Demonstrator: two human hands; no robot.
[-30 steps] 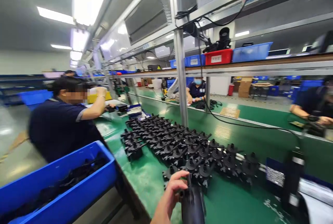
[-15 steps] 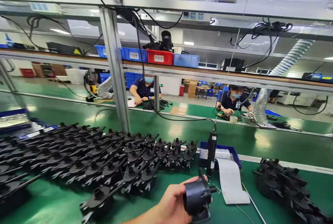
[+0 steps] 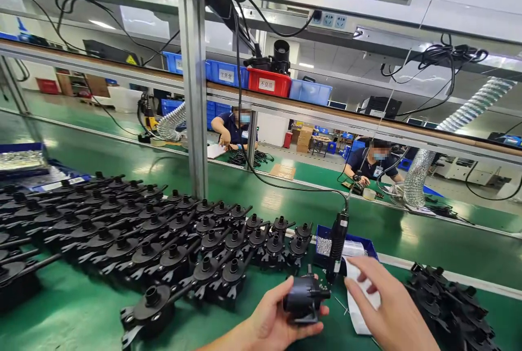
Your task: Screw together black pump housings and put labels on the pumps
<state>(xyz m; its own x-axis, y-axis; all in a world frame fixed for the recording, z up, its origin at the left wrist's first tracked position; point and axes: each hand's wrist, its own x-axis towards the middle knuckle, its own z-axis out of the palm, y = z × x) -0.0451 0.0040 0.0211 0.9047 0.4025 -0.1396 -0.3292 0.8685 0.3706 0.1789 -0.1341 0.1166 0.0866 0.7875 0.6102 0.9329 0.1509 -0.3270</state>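
Note:
My left hand [image 3: 271, 313] grips a black plastic cylindrical housing [image 3: 300, 298] with short spouts and a bracket, holding it tilted above the green bench. To its right, my right hand [image 3: 385, 299] has its thumb and fingers apart and holds nothing. It reaches in front of a white paper strip [image 3: 359, 315] and partly hides it. Just beyond both hands hangs a black electric screwdriver [image 3: 337, 248] on a cable, its tip close to the housing. Behind it stands a blue tray [image 3: 369, 243] with small metal screws and a clear roll.
Rows of black housings [image 3: 147, 256] fill the left of the green bench [image 3: 93, 310]. More black parts [image 3: 452, 302] are piled at right. A metal post [image 3: 194, 95] rises behind the rows. Two people work at the bench beyond.
My right hand has come into view from the lower right, open. The left hand still holds the housing, now turned slightly. The camera view has shifted a little.

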